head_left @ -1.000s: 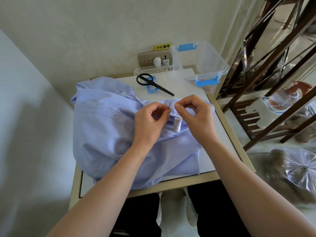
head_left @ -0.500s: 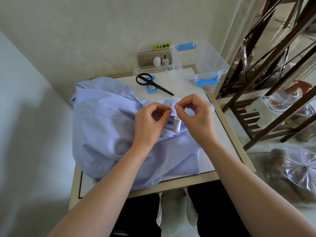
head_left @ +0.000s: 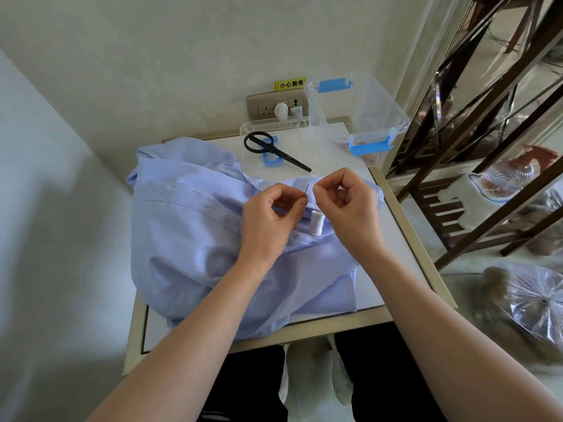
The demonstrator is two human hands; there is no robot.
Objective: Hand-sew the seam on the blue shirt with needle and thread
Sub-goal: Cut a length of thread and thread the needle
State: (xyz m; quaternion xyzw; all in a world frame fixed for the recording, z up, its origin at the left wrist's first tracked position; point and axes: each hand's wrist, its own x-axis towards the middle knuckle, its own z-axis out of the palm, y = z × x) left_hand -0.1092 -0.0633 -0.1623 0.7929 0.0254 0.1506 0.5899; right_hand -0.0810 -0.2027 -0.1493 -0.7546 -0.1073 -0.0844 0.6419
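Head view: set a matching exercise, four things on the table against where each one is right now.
Things: 1 scissors; 2 thread spool; 3 needle; 4 clear box.
Places: A pinched by the left hand; B lying on the clear lid; C far right corner of the table; D upright on the blue shirt.
Pairs: 1-B; 2-D; 3-A; 4-C.
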